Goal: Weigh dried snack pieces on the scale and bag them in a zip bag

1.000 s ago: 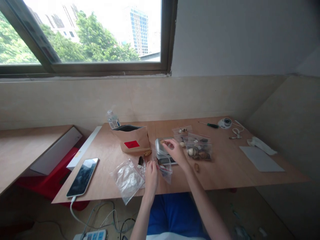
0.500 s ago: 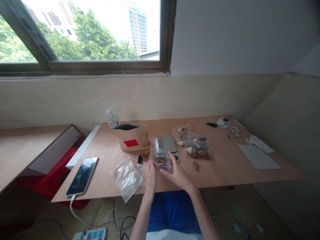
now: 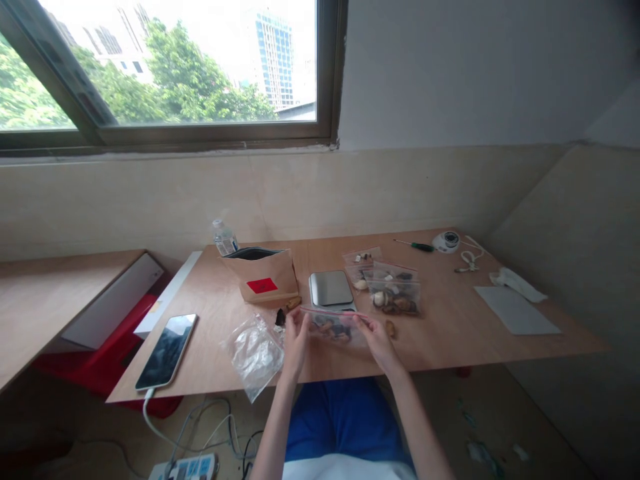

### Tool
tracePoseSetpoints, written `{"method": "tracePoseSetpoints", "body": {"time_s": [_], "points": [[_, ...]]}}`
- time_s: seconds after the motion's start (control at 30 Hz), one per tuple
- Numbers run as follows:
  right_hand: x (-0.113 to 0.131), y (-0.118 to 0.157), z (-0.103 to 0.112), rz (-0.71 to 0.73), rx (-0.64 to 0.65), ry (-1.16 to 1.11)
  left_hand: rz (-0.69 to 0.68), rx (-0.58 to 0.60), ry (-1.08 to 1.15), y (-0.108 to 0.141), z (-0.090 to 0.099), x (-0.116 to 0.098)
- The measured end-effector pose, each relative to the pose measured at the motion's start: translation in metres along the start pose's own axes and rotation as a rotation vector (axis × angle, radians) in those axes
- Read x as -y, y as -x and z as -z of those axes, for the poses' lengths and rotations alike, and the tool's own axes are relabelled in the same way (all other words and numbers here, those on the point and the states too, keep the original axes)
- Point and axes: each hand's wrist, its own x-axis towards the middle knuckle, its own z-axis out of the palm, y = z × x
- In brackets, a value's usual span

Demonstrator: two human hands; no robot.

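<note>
A clear zip-lock bag (image 3: 333,328) with a red seal line and dark and brown dried pieces inside is stretched between my hands, in front of the scale. My left hand (image 3: 297,333) pinches its top left corner; my right hand (image 3: 374,337) pinches the top right corner. The kitchen scale (image 3: 331,289) has a bare metal plate, and the bag covers its front edge. Beside my left hand lie a dark dried piece (image 3: 281,317) and a brown one (image 3: 293,303). Another brown dried piece (image 3: 390,328) is right of my right hand.
A brown paper pouch (image 3: 270,277) with a red label stands open behind. Filled zip-lock bags (image 3: 395,293) lie right of the scale, an unfilled plastic bag (image 3: 256,357) left. Around them are a phone (image 3: 167,352), bottle (image 3: 224,238), screwdriver (image 3: 420,247), camera (image 3: 446,241) and white sheet (image 3: 517,312).
My right hand has moved right and down to the bag's corner. The bag, earlier bunched over the scale's front, is now spread wide and lower between both hands.
</note>
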Motion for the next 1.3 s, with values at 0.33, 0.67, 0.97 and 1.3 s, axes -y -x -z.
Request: {"method": "tracePoseSetpoints", "body": {"time_s": [0.33,0.67,0.97,1.3], "points": [[-0.049,-0.021,0.017,0.098,-0.274,0.260,0.021,0.016,0.148,-0.005,-0.017,0.027],[-0.067,-0.024,0.022,0.075,-0.394,0.208,0.020,-0.093,0.150,-0.007,-0.019,0.041],[-0.065,-0.019,0.029,0.067,-0.273,0.211,0.048,-0.154,0.209,-0.006,-0.015,0.044],[-0.065,-0.017,0.023,0.201,-0.396,0.375,0.069,-0.129,0.225,-0.006,-0.014,0.048]]}}
